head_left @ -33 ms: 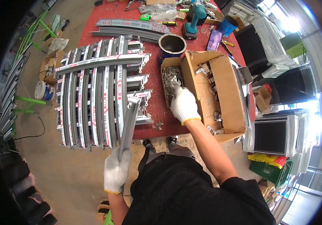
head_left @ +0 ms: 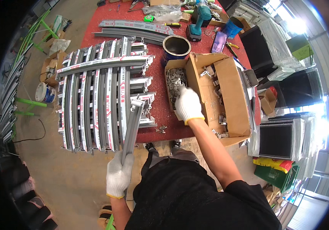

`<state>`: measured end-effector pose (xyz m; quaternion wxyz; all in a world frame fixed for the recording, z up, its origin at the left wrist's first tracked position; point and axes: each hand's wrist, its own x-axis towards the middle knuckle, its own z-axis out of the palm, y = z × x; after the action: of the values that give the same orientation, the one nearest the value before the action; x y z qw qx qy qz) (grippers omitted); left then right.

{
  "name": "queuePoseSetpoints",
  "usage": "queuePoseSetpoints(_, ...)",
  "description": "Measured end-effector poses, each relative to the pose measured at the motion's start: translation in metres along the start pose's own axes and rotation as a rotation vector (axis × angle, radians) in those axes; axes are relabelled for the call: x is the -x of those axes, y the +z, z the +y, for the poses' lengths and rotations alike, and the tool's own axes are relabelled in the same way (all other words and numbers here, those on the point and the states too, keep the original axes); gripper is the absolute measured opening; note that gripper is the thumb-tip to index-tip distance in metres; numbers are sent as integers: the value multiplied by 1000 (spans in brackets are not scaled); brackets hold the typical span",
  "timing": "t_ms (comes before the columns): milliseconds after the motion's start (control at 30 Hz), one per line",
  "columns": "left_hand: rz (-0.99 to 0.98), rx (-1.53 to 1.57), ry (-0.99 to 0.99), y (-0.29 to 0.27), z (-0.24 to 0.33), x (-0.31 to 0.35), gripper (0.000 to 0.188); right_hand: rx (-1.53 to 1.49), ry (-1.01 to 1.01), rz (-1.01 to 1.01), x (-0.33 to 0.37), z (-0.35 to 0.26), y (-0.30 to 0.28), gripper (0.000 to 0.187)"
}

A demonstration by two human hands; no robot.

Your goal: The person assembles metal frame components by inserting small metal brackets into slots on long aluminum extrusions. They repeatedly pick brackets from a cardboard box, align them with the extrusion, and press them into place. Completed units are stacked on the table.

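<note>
Left hand (head_left: 119,174), gloved, grips lower end of grey rail piece (head_left: 132,128) slanting up over red table (head_left: 160,73) edge, w/ right hand (head_left: 187,104) fingers curled down into small cardboard box (head_left: 171,82) of metal clips (head_left: 175,79), right of the rail.

Bare red table (head_left: 160,111) strip between stacked rails (head_left: 95,99) and cardboard box (head_left: 225,88).

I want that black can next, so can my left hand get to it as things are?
Probably not. Your left hand is gripping a grey metal rail below the table edge, and the black can stands far across the red table, beyond the rails.
</note>
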<state>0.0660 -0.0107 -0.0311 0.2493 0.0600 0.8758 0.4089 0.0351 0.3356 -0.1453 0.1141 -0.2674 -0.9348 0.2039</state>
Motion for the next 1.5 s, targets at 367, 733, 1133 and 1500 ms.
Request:
queuePoseSetpoints(367, 9, 22, -2, 4, -11, 1, 51, 67, 222, -266, -47, 2, 5, 27)
queuePoseSetpoints(733, -18, 17, 31, 4, -10, -9, 54, -223, 210, 172, 3, 0, -17, 17)
queuePoseSetpoints(1133, -106, 52, -6, -2, -6, -10, 53, -1156, 477, -278, 29, -28, -74, 35)
queuePoseSetpoints(1500, -407, 484, -136, -11, 6, -17, 64, -1084, 323, -743, 108, -85, -64, 27)
